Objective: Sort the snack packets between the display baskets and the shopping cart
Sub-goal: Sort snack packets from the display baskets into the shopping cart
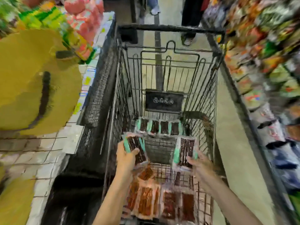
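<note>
**Item: two snack packets, teal-banded.** The shape is flat and rectangular. The material is glossy clear film over dark, stick-like contents, with a teal band down each long side.

**Location.** Both packets are held inside the shopping cart point(206, 95), above its floor and apart from one another.
- The left-hand packet point(135, 148) is gripped by the left hand point(125, 157), with the thumb laid across its face and the fingers curled beneath.
- The right-hand packet point(185, 151) is held at its lower end by the right hand point(198, 161). The fingers appear clamped round its edge, though blur softens the detail.

**Handling, as judged.** The film is likely slick, so a grip across the flat faces is to be preferred to a pinch on the seal. The packets should be kept level so that the brittle-looking sticks are not bent. Like should be matched with like before release.

**Adjacent stock.**
- A far row of packets point(159, 127) with the same teal bands is laid side by side at the cart's far end.
- Reddish packets point(146, 200) are laid flat nearest the person.

**Surroundings.** A black mesh display basket point(100, 82) stands just beside the cart on the left. Blurred shelves point(267, 62) of bright wrappers stand on the right.
</note>
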Available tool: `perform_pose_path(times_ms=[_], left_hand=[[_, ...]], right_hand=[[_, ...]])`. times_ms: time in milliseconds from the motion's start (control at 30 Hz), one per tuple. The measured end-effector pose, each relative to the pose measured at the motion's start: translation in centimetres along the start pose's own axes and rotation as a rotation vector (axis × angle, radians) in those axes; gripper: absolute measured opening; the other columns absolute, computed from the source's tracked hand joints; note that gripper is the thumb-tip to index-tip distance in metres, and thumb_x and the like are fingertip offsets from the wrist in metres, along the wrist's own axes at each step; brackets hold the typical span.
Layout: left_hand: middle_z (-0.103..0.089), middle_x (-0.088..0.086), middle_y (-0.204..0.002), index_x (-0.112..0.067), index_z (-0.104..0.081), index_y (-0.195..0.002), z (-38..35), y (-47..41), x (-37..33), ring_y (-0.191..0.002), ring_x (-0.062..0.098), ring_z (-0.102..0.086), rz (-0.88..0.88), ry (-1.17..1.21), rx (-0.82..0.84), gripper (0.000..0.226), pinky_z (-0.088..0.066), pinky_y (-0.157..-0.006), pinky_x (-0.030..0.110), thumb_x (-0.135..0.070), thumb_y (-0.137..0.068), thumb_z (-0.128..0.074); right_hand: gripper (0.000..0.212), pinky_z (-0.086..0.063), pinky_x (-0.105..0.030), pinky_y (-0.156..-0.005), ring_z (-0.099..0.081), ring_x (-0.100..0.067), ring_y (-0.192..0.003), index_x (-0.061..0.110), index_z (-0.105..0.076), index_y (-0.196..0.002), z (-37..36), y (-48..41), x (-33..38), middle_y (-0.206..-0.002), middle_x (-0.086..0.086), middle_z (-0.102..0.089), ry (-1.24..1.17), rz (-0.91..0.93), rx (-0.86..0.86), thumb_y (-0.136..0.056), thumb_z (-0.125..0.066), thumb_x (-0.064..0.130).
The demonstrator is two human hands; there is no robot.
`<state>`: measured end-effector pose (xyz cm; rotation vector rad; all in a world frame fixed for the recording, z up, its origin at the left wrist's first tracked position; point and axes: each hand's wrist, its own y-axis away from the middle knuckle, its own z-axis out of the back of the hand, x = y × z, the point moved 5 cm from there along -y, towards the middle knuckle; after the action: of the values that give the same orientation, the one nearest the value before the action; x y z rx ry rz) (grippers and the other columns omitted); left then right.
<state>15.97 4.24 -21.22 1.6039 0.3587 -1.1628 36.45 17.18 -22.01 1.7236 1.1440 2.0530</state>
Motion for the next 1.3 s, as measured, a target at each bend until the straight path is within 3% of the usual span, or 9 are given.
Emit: perform_pose_path(times_ms=[100, 300, 400, 500, 633, 700, 800, 967, 1300], left_hand=[[-0.054, 0.022, -0.124, -0.008, -0.039, -0.133, -4.3, -7.8, 1.8, -0.106, 0.042, -0.059, 0.042, -0.104, -0.009, 0.046, -0.053, -0.083, 0.055, 0.008, -0.091, -0.051], [-0.053, 0.013, -0.11, -0.004, -0.044, -0.125, -12.2, -21.6, 5.6, -0.082, 0.023, -0.061, -0.042, -0.339, 0.063, 0.041, -0.048, -0.054, 0.012, 0.012, -0.089, -0.054], [-0.057, 0.015, -0.121, -0.006, -0.042, -0.127, -15.2, -26.2, 7.4, -0.108, 0.029, -0.058, -0.059, -0.418, 0.095, 0.046, -0.045, -0.073, 0.019, 0.009, -0.087, -0.059], [-0.052, 0.019, -0.132, -0.005, -0.036, -0.135, -17.4, -28.7, 9.4, -0.117, 0.028, -0.054, -0.073, -0.468, 0.147, 0.053, -0.045, -0.092, 0.032, 0.007, -0.089, -0.058], [-0.018, 0.014, -0.158, -0.007, -0.014, -0.151, -17.8, -29.3, 11.1, -0.147, 0.026, -0.013, -0.226, -0.706, 0.153, 0.067, -0.013, -0.117, 0.033, -0.003, -0.096, -0.051], [-0.009, 0.016, -0.159, -0.01, -0.011, -0.153, -17.4, -29.7, 11.5, -0.148, 0.029, -0.003, -0.249, -0.786, 0.13, 0.067, -0.008, -0.12, 0.036, -0.005, -0.098, -0.049], [-0.013, 0.02, -0.156, -0.006, -0.008, -0.153, -17.6, -29.6, 11.6, -0.145, 0.035, -0.01, -0.248, -0.926, 0.153, 0.065, -0.013, -0.118, 0.041, -0.011, -0.1, -0.045], [-0.034, 0.016, -0.141, 0.002, -0.016, -0.149, -17.7, -29.1, 11.5, -0.13, 0.029, -0.032, -0.312, -1.015, 0.115, 0.059, -0.03, -0.11, 0.037, -0.012, -0.1, -0.046], [-0.027, 0.018, -0.151, 0.004, -0.019, -0.148, -18.1, -28.2, 11.2, -0.132, 0.03, -0.039, -0.236, -1.028, 0.136, 0.057, -0.034, -0.111, 0.041, 0.006, -0.096, -0.042]], right_hand=[[0.057, -0.039, -0.035, -0.099, -0.049, -0.025, -0.121, 0.012, -0.028, -0.146, 0.0, -6.9, -0.5, -0.146, -0.007, -0.037, 0.074, -0.007, -0.206, -0.095, -0.052, 0.004], [0.052, -0.04, -0.03, -0.095, -0.046, -0.029, -0.125, 0.002, -0.03, -0.144, -1.9, -22.4, -1.1, -0.145, -0.018, -0.039, 0.273, -0.005, -0.436, -0.095, -0.05, 0.003], [0.029, -0.047, -0.037, -0.089, -0.056, -0.028, -0.108, 0.003, -0.049, -0.122, -3.1, -27.3, -1.2, -0.121, -0.016, -0.058, 0.442, 0.041, -0.392, -0.094, -0.051, 0.005], [0.031, -0.042, -0.037, -0.098, -0.052, -0.03, -0.114, -0.002, -0.05, -0.123, -4.0, -30.0, -1.5, -0.124, -0.019, -0.054, 0.642, 0.144, -0.372, -0.092, -0.051, 0.001], [0.04, -0.031, -0.038, -0.101, -0.041, -0.037, -0.121, -0.004, -0.047, -0.13, -3.8, -31.1, -2.5, -0.13, -0.025, -0.045, 0.84, 0.232, -0.409, -0.091, -0.051, 0.001], [0.037, -0.032, -0.037, -0.095, -0.041, -0.037, -0.118, -0.003, -0.049, -0.127, -3.4, -31.1, -3.2, -0.129, -0.025, -0.045, 0.867, 0.237, -0.436, -0.092, -0.051, 0.007], [0.043, -0.029, -0.026, -0.089, -0.037, -0.029, -0.117, 0.001, -0.041, -0.136, -3.5, -31.3, -3.8, -0.131, -0.019, -0.04, 0.887, 0.229, -0.448, -0.094, -0.049, 0.007], [0.055, -0.027, -0.038, -0.109, -0.031, -0.031, -0.129, 0.002, -0.027, -0.145, -4.3, -30.9, -4.6, -0.14, -0.018, -0.034, 0.788, 0.231, -0.421, -0.096, -0.049, 0.013], [0.055, -0.029, -0.034, -0.105, -0.027, -0.029, -0.13, -0.001, -0.021, -0.146, -5.4, -30.1, -5.0, -0.145, -0.019, -0.027, 0.797, 0.172, -0.506, -0.1, -0.042, 0.02]])
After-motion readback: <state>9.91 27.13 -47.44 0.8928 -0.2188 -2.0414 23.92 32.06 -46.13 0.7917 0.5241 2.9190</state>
